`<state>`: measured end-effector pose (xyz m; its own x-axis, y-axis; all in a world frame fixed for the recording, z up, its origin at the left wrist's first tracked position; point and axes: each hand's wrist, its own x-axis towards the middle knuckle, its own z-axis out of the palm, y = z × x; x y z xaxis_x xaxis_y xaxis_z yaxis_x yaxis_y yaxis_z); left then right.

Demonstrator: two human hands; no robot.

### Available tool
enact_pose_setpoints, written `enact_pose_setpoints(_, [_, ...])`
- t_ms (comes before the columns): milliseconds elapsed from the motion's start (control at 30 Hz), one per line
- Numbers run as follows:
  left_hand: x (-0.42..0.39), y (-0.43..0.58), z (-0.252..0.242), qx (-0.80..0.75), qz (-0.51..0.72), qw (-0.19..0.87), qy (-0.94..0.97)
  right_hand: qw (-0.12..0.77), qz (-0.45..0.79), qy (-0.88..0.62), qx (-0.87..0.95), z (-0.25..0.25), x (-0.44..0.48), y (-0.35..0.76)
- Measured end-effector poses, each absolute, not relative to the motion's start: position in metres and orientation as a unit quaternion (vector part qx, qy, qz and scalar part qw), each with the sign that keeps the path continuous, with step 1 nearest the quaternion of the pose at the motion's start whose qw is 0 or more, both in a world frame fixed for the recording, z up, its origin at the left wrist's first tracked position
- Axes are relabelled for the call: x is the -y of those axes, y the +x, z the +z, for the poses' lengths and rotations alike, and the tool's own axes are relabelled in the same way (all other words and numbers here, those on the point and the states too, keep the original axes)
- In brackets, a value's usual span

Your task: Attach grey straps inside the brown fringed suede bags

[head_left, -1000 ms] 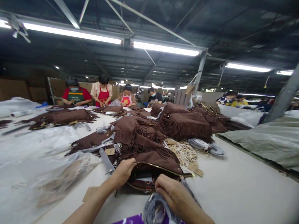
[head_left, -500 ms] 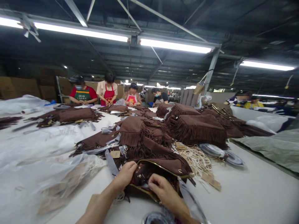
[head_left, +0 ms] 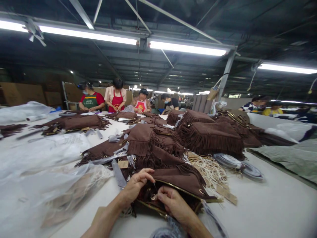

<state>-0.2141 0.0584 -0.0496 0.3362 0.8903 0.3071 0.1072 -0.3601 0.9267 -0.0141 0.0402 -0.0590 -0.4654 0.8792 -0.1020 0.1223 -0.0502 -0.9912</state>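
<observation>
Two bare hands work at the near edge of a long white worktop (head_left: 260, 205), both busy in the mouth of a brown fringed bag (head_left: 180, 180) that lies flat in front of the person. The left hand (head_left: 137, 185) is curled over the bag's left lip, fingers bent and closed on the suede, holding the opening apart. The right hand (head_left: 173, 203) reaches in from below, its thumb and forefinger pressed together on what looks like a small metal ring (head_left: 153, 197) just inside. A gold zip edge (head_left: 178, 188) runs along the open mouth.

Many more brown fringed bags are heaped toward the middle of the worktop (head_left: 210, 135), some flat, some stacked. Just right of the held bag lie a tangle of pale cord with paper tags (head_left: 210, 168) and coils of grey strap (head_left: 235, 163). Crumpled clear plastic bags (head_left: 49, 178) cover the left side. At the far end, several co-workers in aprons (head_left: 116, 96) stand over their own piles.

As a judgement: this bag is mid-way through handling, since its mouth is open and the fitting inside is in the fingers. It is neither zipped nor wrapped, and the heap behind it looks equally unwrapped.
</observation>
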Motion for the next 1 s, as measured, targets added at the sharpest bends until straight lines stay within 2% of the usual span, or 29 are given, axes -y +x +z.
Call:
enact_pose_setpoints(100, [-0.049,-0.217,-0.036,-0.344,0.359,0.447,0.744,0.318,0.603,-0.406,0.609,-0.058,-0.039,-0.012])
enact_pose_setpoints(200, [-0.037,-0.210,-0.031,-0.379,0.281,0.369,0.800,0.318,0.602,-0.402,0.612,-0.056,-0.037,-0.011])
enact_pose_setpoints(267, [-0.034,-0.203,-0.035,-0.432,0.283,0.301,0.802,0.321,0.592,-0.400,0.622,-0.054,-0.037,-0.011])
enact_pose_setpoints(333, [-0.035,-0.199,-0.041,-0.466,0.301,0.281,0.783,0.330,0.569,-0.400,0.638,-0.054,-0.036,-0.011])
enact_pose_setpoints(633, [-0.043,-0.213,-0.040,-0.480,0.295,0.442,0.698,0.319,0.420,-0.472,0.707,-0.065,-0.032,-0.009])
enact_pose_setpoints(1000, [-0.045,-0.204,-0.043,-0.486,0.334,0.413,0.694,0.284,0.322,-0.519,0.739,-0.070,-0.031,-0.006])
